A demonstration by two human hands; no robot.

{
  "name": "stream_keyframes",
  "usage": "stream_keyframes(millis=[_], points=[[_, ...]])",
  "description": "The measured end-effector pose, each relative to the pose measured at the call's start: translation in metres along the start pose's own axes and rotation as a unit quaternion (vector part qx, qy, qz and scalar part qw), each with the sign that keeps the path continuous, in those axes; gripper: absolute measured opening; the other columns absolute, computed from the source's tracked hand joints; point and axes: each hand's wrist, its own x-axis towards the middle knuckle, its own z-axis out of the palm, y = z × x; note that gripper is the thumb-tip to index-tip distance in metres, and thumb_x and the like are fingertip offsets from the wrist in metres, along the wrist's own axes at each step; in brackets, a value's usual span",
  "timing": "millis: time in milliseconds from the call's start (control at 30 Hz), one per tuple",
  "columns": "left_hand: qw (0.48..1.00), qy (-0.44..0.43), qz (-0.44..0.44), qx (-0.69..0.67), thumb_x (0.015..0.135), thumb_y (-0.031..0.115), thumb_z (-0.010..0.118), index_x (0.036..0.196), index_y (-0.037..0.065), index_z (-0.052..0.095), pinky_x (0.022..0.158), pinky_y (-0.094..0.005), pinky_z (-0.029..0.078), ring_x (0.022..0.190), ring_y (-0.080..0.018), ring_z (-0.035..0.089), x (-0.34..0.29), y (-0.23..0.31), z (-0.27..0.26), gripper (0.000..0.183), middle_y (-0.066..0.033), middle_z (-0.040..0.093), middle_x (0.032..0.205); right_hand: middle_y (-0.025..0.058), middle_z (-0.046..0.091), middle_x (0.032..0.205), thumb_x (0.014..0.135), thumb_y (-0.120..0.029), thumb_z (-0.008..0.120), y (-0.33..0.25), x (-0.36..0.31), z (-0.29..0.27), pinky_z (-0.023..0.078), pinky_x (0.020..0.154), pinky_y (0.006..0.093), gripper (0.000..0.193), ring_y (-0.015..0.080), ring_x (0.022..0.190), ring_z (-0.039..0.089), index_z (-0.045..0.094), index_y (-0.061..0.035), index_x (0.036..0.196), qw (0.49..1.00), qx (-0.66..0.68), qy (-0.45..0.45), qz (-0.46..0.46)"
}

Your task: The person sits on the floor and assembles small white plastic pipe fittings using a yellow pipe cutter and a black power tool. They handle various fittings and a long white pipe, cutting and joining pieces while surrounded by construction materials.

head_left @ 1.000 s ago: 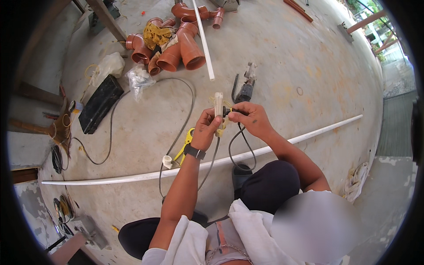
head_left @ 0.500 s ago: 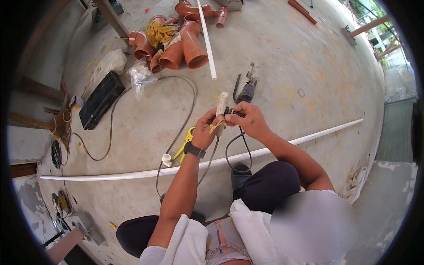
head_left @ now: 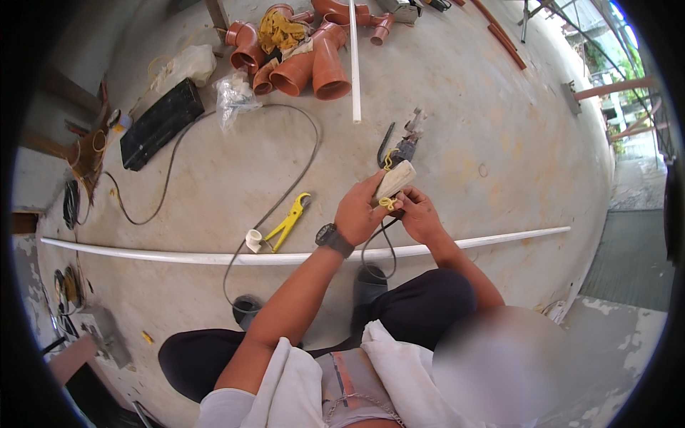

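Just on the near side of the dark power tool, I see the pale block now tipped toward far right, left hand clasped round it, right hand at the yellow string, its grip too hidden to tell, so work seems centred there.

A dark watch is strapped behind the left hand. At 6 o'clock, a grey shirt marked by an orange stripe is worn, crossed by a metal link chain and flanked by draped white cloth. A pale sleeve is seen at 7 o'clock; dark trousers and dark footwear are worn below, towards 4 and 5 o'clock.
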Motion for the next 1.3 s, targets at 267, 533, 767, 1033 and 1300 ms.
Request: stream_keyframes(millis=[267,533,767,1033,1300], points=[[0.997,0.023,0.065,-0.048,0.08,0.029,0.087,0.124,0.005,0.056,0.088,-0.0415,0.052,0.105,-0.0354,0.066,0.006,0.017,-0.01,0.059,-0.0169,0.067,0.115,0.0115,0.066,0.128,0.102,-0.013,0.059,-0.051,-0.009,-0.01,0.049,0.106,0.0369,0.042,0.0212,0.122,0.061,0.055,0.0037,0.14,0.991,-0.091,-0.096,0.014],[0.98,-0.029,0.117,0.159,0.074,0.022,0.084,0.122,0.008,0.058,0.094,-0.0433,0.045,0.114,-0.0313,0.061,0.002,0.017,-0.015,0.057,-0.01,0.062,0.129,0.0155,0.069,0.116,0.096,-0.032,0.07,-0.135,-0.002,0.069,0.053,0.082,0.0332,0.052,0.0177,0.096,0.064,0.06,0.0003,0.135,0.838,-0.545,-0.002,0.002],[0.975,-0.016,0.129,0.182,0.071,0.017,0.083,0.135,0.008,0.052,0.094,-0.043,0.044,0.113,-0.0316,0.061,0.0,0.016,-0.011,0.072,-0.0111,0.062,0.128,0.017,0.071,0.087,0.096,-0.024,0.071,-0.096,0.004,0.075,0.051,0.068,0.0363,0.028,0.0225,0.073,0.066,0.069,0.0032,0.104,0.786,-0.601,0.066,-0.132],[0.977,0.012,0.119,0.177,0.068,0.018,0.082,0.151,0.005,0.041,0.092,-0.0433,0.044,0.106,-0.0324,0.063,0.005,0.013,-0.022,0.094,-0.0128,0.066,0.118,0.0159,0.069,0.096,0.093,-0.001,0.066,-0.058,0.01,0.071,0.054,0.079,0.0406,0.01,0.0355,0.09,0.065,0.064,0.0018,0.102,0.678,-0.599,0.04,-0.424],[0.986,-0.004,0.116,0.123,0.075,0.023,0.081,0.132,0.01,0.061,0.087,-0.0428,0.045,0.103,-0.0323,0.064,0.01,0.037,-0.032,0.062,-0.0109,0.068,0.108,0.0114,0.069,0.104,0.086,0.001,0.071,-0.063,0.008,0.062,0.049,0.097,0.05,0.018,0.0331,0.102,0.065,0.066,-0.0024,0.103,0.63,-0.58,-0.007,-0.516]])
